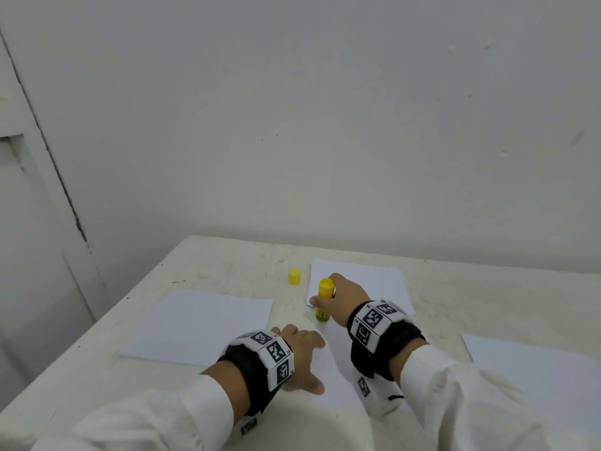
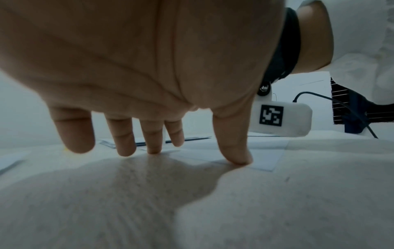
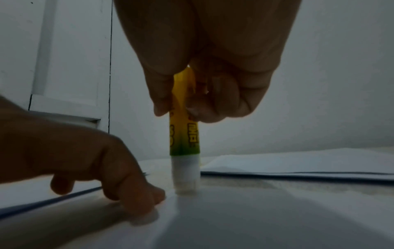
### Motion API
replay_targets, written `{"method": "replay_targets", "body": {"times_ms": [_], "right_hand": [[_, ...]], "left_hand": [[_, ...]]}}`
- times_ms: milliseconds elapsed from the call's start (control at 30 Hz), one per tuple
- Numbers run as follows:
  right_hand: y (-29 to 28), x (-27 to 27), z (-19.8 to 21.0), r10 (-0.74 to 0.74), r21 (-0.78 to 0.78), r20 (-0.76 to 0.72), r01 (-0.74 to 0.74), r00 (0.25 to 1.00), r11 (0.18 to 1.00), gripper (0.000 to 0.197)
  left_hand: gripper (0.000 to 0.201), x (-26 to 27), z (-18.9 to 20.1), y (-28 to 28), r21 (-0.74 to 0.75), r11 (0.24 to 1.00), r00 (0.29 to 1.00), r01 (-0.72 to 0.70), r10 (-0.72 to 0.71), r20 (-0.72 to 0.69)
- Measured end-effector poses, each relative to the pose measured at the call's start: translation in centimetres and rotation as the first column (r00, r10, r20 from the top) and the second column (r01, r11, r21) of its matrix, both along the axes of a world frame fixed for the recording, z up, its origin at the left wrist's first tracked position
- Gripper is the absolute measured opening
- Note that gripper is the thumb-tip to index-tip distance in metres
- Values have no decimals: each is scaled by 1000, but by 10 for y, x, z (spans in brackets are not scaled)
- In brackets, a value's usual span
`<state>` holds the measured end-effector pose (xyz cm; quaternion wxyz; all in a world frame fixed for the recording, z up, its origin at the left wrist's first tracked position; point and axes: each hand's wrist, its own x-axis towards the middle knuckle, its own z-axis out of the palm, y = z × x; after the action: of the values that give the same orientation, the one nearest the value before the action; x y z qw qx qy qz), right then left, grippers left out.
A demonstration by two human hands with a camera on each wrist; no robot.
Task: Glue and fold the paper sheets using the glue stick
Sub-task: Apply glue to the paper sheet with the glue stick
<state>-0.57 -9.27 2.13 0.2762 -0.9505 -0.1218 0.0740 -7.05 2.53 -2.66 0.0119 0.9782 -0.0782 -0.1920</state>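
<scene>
A yellow-and-green glue stick [image 1: 324, 301] stands upright with its white glue end [image 3: 185, 176] down on the far edge of the middle paper sheet [image 1: 338, 379]. My right hand [image 1: 338, 296] grips the barrel [image 3: 184, 134] from above, thumb on one side and curled fingers on the other. My left hand [image 1: 304, 351] lies spread just left of the stick, with straight fingertips [image 2: 125, 148] and thumb pressing down on the sheet [image 2: 262, 160] and the table. The left hand [image 3: 89, 160] is close beside the glue end.
The stick's yellow cap [image 1: 294, 276] stands alone on the white table [image 1: 227, 265]. More white sheets lie at the left [image 1: 198, 323], behind my right hand [image 1: 367, 275] and at the right [image 1: 536, 372]. A wall rises right behind the table.
</scene>
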Motion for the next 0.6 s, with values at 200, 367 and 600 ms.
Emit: {"method": "replay_targets", "body": {"times_ms": [200, 367, 600], "right_hand": [[-21, -1, -2, -2, -76, -3, 1, 1000, 997, 41], [-81, -1, 2, -141, -108, -19, 138, 990, 985, 39], [-136, -4, 7, -262, -161, 11, 260, 965, 952, 33]], "left_hand": [[89, 3, 7, 1, 98, 989, 994, 109, -106, -38], [93, 9, 8, 2, 124, 984, 991, 132, -126, -52], [96, 11, 15, -3, 65, 996, 994, 56, -50, -95]]}}
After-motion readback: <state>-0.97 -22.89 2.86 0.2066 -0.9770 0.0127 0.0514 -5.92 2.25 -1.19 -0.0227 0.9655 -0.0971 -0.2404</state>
